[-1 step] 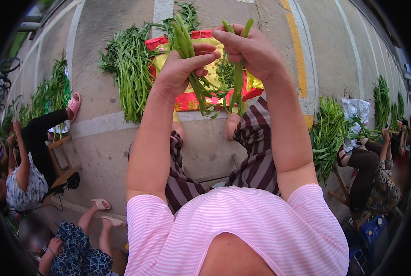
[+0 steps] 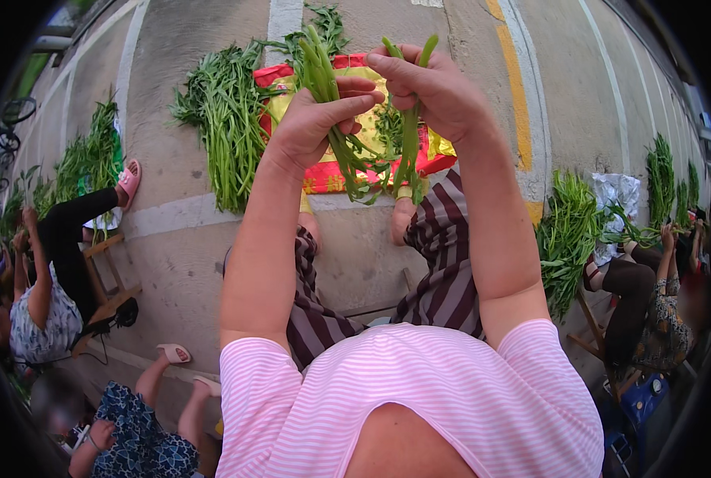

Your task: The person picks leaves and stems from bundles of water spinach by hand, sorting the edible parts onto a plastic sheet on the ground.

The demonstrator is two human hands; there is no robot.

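Observation:
My left hand [image 2: 309,121] is closed around a bunch of leafy green stalks [image 2: 318,70] that look like water spinach. Their cut ends point up and away from me, and the leaves hang toward my feet. Beside it, my right hand [image 2: 433,89] pinches a smaller group of the same stalks [image 2: 409,147], with two stem ends sticking out above the fingers. Both hands hover over a red and yellow plastic sheet [image 2: 329,177] that has loose green bits on it. A large heap of stalks [image 2: 232,139] lies on the ground to the left of the sheet.
More greens [image 2: 324,28] lie beyond the sheet, and another heap [image 2: 566,231] lies to my right near a silvery bag [image 2: 614,195]. Seated people work at the left and right; a person in a blue patterned skirt [image 2: 140,434] sits at lower left. My striped trouser legs [image 2: 443,239] flank the sheet.
My hands and the stalks have barely moved. At lower left, the person's foot and blue patterned skirt have shifted slightly to the right.

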